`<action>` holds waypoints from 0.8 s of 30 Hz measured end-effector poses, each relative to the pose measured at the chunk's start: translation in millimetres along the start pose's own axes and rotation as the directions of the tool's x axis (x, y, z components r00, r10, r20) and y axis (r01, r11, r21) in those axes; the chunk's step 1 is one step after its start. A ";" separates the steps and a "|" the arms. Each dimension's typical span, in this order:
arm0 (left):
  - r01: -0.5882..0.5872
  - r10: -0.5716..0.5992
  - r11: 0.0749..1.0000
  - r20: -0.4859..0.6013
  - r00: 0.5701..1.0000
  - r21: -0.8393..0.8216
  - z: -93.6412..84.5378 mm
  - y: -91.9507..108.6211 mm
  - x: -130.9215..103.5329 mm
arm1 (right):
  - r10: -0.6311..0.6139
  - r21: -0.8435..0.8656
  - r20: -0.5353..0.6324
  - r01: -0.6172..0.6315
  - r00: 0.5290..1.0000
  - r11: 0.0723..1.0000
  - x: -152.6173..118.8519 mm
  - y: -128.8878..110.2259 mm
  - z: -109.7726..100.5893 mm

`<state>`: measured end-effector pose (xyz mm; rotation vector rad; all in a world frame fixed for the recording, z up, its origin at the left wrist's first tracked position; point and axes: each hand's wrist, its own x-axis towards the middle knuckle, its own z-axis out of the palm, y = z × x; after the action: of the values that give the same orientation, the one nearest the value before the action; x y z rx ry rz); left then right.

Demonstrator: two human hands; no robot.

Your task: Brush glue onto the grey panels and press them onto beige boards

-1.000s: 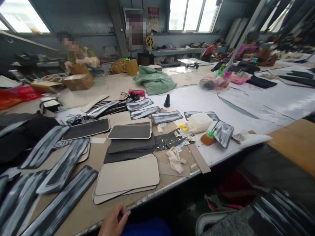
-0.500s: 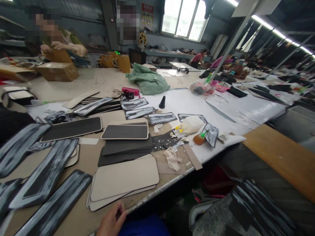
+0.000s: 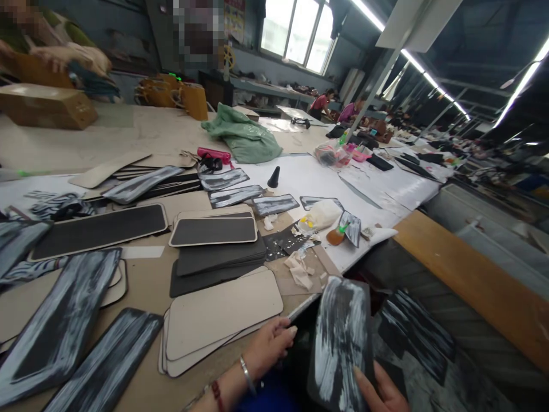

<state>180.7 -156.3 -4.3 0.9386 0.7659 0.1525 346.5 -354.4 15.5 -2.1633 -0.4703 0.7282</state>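
My right hand (image 3: 383, 391) grips the lower end of a dark panel (image 3: 341, 337) streaked with white glue, thumb on its face. The panel is raised and tilted beyond the table's edge. My left hand (image 3: 271, 344), with a bracelet on its wrist, is just over the table edge, fingers loosely bent and apart, with nothing visible in it. It is nearest to a stack of beige panels (image 3: 223, 312) with rounded corners. Behind that stack lie dark panels (image 3: 218, 257), topped by a beige-rimmed dark panel (image 3: 213, 230). Several glue-streaked panels (image 3: 107, 360) lie at the left.
A white bag (image 3: 322, 214), an orange bottle with green tip (image 3: 337, 234) and cloth scraps (image 3: 299, 269) sit near the edge. A black cone (image 3: 273, 177) and green sack (image 3: 242, 134) stand farther back. More streaked pieces (image 3: 414, 332) lie low at right. A co-worker sits at far left.
A glue-streaked panel has come into view in my right hand. My left hand has moved right along the table edge. The view has turned to the right.
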 end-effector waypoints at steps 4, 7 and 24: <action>0.037 -0.009 0.968 0.114 0.993 -0.248 5.0 17.2 2.7 | -0.078 0.097 0.229 0.057 0.970 0.994 -16.4 -33.0 30.5; -0.020 0.064 0.926 0.105 0.992 -0.378 0.0 22.8 7.1 | -0.137 0.116 0.375 0.101 0.917 0.988 -7.4 -44.8 42.3; 0.041 -0.036 0.991 0.042 0.998 -0.130 8.2 23.5 53.7 | -0.333 0.197 0.207 0.294 0.920 0.935 157.0 -114.3 41.2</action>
<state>229.9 -124.4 -11.5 0.8004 0.7282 0.1484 430.4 -175.0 29.1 -1.7985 -0.8344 0.8148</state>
